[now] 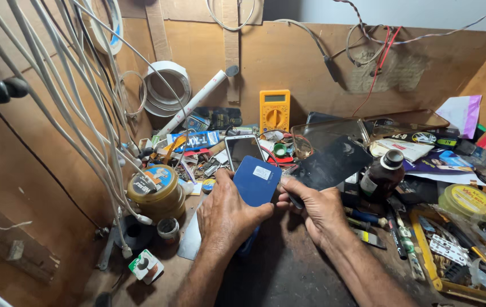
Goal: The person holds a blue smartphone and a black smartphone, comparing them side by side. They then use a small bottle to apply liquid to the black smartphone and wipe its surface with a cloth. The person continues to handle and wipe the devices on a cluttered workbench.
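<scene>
Hands: your left hand (229, 213) sits at centre frame, fingers curled shut around a blue phone cover (257, 181), thumb pressed on its lower edge.
Right side: your right hand (314, 207) is just beside it, fingers pinched closed on the bottom of a dark phone panel (329, 164) that tilts up toward the upper right.
Hold: you keep both pieces raised and close together, probably so you can compare or fit them; they look near, whether touching I cannot tell.
Behind: a white smartphone (242, 149) lies face up just above the blue cover.
Bench: a dark, worn worktop (288, 273), crowded; round tin (156, 190) at left, brown bottle (383, 175) at right, yellow multimeter (274, 110) leaning at the back.
Room: plywood walls (288, 62), white cables (55, 85) hanging across the upper left of the frame.
</scene>
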